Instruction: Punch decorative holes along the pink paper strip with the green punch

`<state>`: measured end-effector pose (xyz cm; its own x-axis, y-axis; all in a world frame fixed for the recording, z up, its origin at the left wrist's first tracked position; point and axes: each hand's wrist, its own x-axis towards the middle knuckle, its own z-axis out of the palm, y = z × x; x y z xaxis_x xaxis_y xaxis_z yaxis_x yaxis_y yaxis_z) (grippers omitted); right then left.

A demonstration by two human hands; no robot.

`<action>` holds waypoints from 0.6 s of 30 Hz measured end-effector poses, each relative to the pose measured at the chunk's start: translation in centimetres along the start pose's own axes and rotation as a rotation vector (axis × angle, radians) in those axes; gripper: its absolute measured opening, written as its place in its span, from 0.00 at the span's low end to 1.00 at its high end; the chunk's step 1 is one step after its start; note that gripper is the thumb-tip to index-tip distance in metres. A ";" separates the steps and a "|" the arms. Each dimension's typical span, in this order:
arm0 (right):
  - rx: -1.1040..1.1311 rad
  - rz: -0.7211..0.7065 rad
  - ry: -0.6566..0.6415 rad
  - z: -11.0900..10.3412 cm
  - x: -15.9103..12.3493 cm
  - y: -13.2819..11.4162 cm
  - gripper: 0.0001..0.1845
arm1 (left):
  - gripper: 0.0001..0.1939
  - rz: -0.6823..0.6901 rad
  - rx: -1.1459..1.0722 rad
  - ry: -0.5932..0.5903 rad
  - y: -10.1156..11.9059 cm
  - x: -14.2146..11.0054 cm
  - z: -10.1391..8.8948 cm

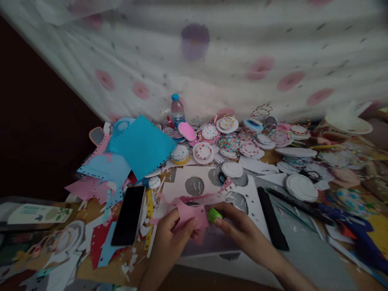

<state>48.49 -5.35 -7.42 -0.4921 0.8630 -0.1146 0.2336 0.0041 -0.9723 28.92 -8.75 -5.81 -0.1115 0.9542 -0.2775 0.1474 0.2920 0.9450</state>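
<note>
My left hand (169,236) pinches a small piece of pink paper (189,216) between thumb and fingers, just above the near edge of the table. My right hand (239,226) grips a small green object (214,215), its tip pressed against the right edge of that pink paper. I cannot tell what the green object is. Both hands hover over a white sheet with round holes cut out (212,186).
A black phone (129,216) lies left of my hands. Blue paper sheets (139,145) and pink scraps pile at the left. A water bottle (177,110) stands at the back. Several decorated paper discs (230,141) cover the middle; black scissors (311,176) and dark pens (300,206) lie right.
</note>
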 end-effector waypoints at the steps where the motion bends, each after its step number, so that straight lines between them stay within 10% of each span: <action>1: 0.007 0.001 0.000 0.1 0.0 0.0 0.14 | 0.07 0.012 0.018 -0.003 0.0 0.0 0.1; 18: 0.105 0.014 -0.054 0.6 0.2 0.1 0.15 | 0.09 0.156 0.264 -0.035 -0.5 0.0 0.3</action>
<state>47.95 -5.46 -7.62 -0.5346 0.8340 -0.1368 0.1535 -0.0634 -0.9861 29.11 -8.89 -6.38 -0.0338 0.9892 -0.1426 0.4112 0.1438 0.9001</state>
